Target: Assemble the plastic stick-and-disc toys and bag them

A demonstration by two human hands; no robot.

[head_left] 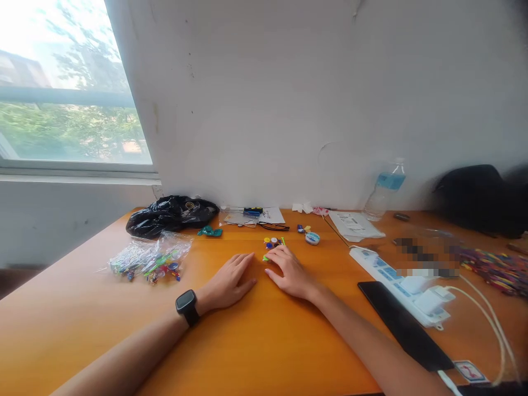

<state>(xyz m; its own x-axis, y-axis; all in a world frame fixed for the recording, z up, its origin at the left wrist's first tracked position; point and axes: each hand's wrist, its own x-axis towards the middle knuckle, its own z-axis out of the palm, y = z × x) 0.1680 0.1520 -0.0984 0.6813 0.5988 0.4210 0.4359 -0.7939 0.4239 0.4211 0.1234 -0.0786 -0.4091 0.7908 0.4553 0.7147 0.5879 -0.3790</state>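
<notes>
My left hand (230, 281), with a black watch (187, 303) on its wrist, rests on the orange-brown table (243, 352), fingers stretched out and holding nothing. Beside it, my right hand (291, 275) lies with its thumb apart from its curved fingers. A small green piece (265, 258) shows at its fingertips, touching or just under them; the contact is partly hidden. Just beyond that hand sits a little cluster of small round pieces in blue, yellow and white (269, 246), with a thin yellow-green piece (283, 241) among them.
Clear bags of small coloured parts (150, 258) lie on the left, before a black plastic bag (173, 212). A round container (312, 238) stands beyond my right hand. Rightward are a power strip (390, 280), a black phone-like slab (404, 324), cables and a bottle (377, 198).
</notes>
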